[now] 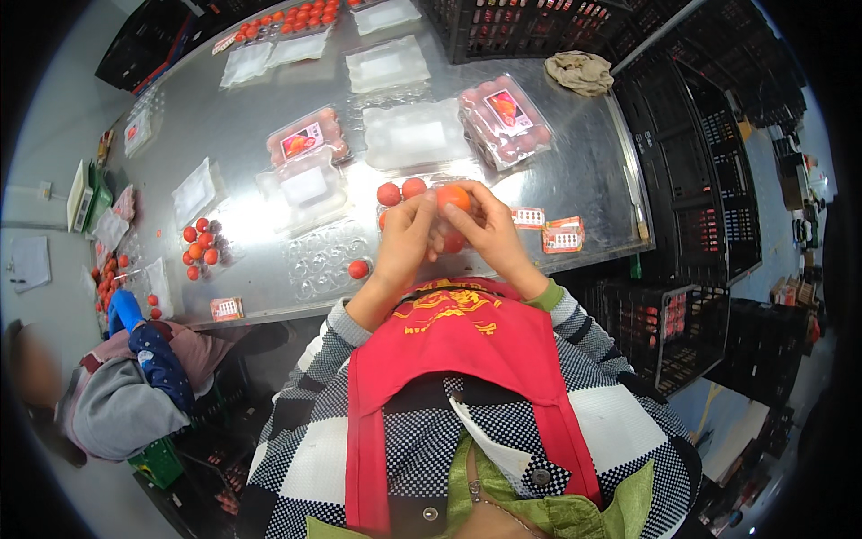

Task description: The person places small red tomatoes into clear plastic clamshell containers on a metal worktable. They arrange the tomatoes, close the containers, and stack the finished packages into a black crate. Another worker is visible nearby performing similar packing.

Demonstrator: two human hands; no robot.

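Between the fingers of my right hand [495, 229] is an orange-red tomato [453, 198], raised over a clear plastic tray partly hidden by my hands. My left hand [406, 232] is close against its left side, thumb near the fruit; whether it also grips is unclear. Red tomatoes [388, 195] sit in that tray's back row, and another tomato [453, 241] shows below my fingers. To the left is a clear moulded tray [320, 259] with a single tomato [358, 269] at its right end. Printed cards [564, 236] lie right of my right hand.
Filled, labelled tomato packs [505, 121] and closed trays [414, 135] stand beyond my hands on the metal table [269, 87]. A crumpled cloth [579, 73], a knife-like tool [635, 202] and black crates [680, 162] are rightward. At left sits a co-worker [128, 391] wearing blue gloves.
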